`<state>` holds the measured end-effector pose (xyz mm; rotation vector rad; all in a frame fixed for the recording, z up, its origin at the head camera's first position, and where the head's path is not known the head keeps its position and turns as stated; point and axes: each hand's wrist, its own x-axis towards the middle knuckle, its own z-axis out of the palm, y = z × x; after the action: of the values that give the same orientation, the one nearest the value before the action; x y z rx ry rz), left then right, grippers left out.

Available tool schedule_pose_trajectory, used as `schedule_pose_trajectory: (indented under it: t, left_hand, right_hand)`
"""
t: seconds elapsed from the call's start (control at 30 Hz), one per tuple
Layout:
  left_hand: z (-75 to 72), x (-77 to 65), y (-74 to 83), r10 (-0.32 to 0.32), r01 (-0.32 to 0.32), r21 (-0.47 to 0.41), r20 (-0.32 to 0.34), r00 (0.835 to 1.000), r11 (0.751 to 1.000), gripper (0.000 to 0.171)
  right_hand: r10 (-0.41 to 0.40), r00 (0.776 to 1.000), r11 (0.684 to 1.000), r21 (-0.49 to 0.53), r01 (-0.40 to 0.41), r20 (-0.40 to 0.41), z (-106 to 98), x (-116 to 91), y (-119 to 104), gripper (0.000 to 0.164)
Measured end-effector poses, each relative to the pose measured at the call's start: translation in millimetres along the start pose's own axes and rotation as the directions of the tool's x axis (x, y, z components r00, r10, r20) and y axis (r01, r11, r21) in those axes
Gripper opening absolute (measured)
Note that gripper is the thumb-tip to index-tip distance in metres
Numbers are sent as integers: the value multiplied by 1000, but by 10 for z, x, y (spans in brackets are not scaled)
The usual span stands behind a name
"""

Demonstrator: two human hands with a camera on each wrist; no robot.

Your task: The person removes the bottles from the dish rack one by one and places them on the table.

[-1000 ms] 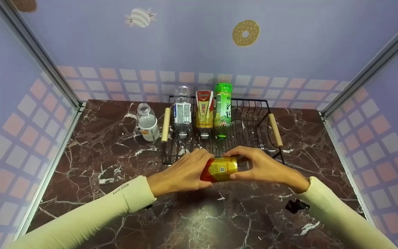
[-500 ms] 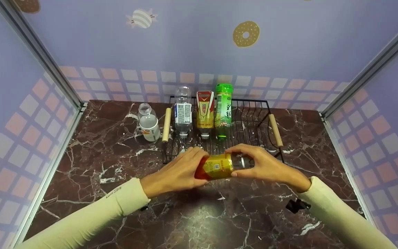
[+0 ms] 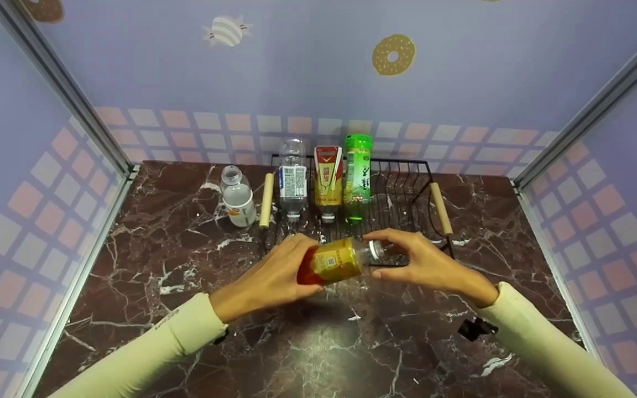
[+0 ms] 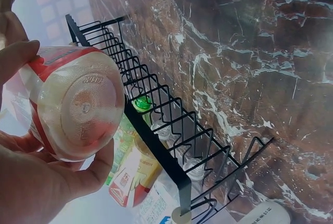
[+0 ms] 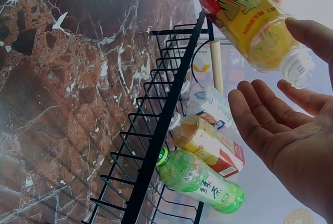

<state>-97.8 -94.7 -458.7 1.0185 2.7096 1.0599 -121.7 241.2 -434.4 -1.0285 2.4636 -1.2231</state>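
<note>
My left hand (image 3: 269, 279) grips a clear plastic bottle (image 3: 334, 262) by its base end, above the front of a black wire rack (image 3: 401, 160). A red and yellow label wraps the bottle, which lies nearly level with its neck to the right. In the right wrist view its threaded mouth (image 5: 298, 69) shows bare, without a cap. My right hand (image 3: 429, 268) is spread beside that mouth, fingers (image 5: 255, 112) extended and apart from it. The left wrist view shows the bottle's round base (image 4: 83, 107), thumb and fingers around its side.
In the rack lean a clear bottle (image 3: 293, 181), a red and yellow bottle (image 3: 328, 179) and a green bottle (image 3: 358, 171), necks toward me. An uncapped, white-labelled bottle (image 3: 238, 202) stands left of the rack on the dark marbled table (image 3: 186, 254). Wooden handles (image 3: 441, 208) flank the rack.
My left hand has drawn the bottle to the left and tilted its neck up slightly. The neck has come out from between my right hand's fingers; the right hand has hardly moved.
</note>
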Motion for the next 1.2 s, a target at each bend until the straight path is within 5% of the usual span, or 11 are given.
schedule_pose_trajectory:
  t: [0.5,1.2]
  left_hand:
    - [-110,-155,-105,-13,5,-51,-145,989,999,71]
    - [-238,-272,-195,-97,77,-97,-227,969,992,73]
  right_hand:
    - [-15,1000,999,-38,16,23,29,-13,37,61]
    - [8,1000,1000,-11,-8,29,54,-1,82,57]
